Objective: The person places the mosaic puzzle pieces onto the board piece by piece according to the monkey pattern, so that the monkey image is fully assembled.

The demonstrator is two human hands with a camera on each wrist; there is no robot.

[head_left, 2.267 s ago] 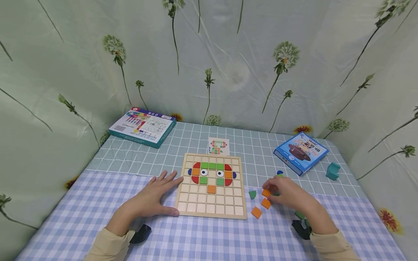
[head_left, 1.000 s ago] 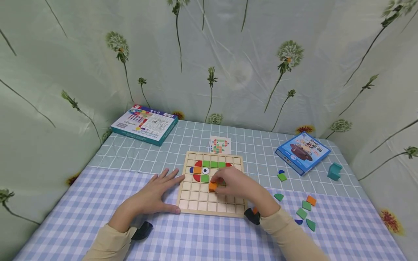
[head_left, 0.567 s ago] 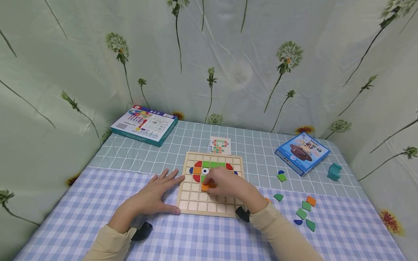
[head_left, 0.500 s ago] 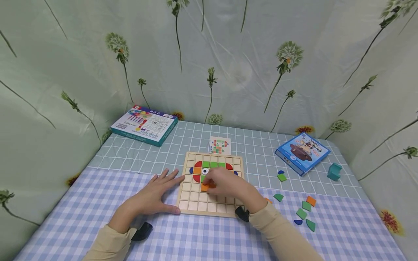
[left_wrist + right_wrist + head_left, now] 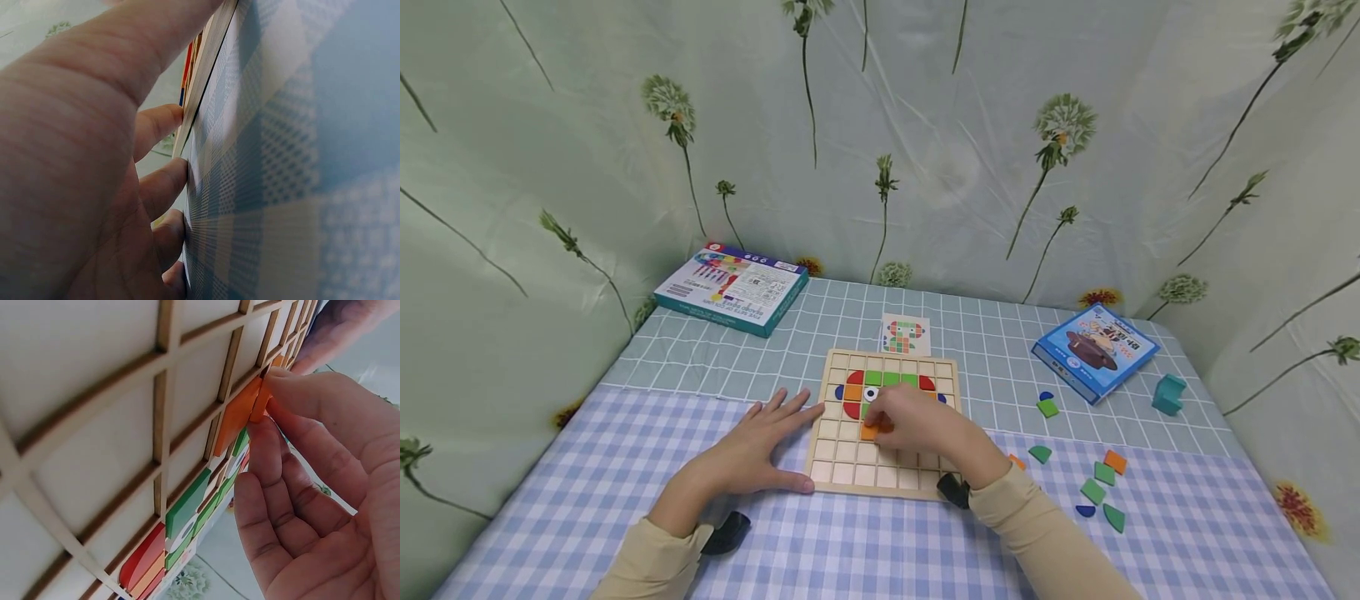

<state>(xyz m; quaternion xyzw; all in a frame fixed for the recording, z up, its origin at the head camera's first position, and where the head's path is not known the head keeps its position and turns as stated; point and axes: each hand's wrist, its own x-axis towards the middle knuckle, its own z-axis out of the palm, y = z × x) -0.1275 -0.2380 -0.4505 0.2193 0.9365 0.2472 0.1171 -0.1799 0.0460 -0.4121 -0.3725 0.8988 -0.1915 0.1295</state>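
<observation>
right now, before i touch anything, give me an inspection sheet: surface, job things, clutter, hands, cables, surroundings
Surface: checked cloth in front, grid-patterned cloth behind.
Job things: wooden board with coloured tiles in some cells; picture card behind it; loose tiles to its right.
Clutter: teal-sided box at back left; blue box at back right; small teal object beside the blue box.
Hands: left hand spread, touching the board's left edge; right hand pinching an orange tile at the board, fully seated or not unclear.
Cables: nothing seen.
Surroundings: dandelion-print curtain.
</observation>
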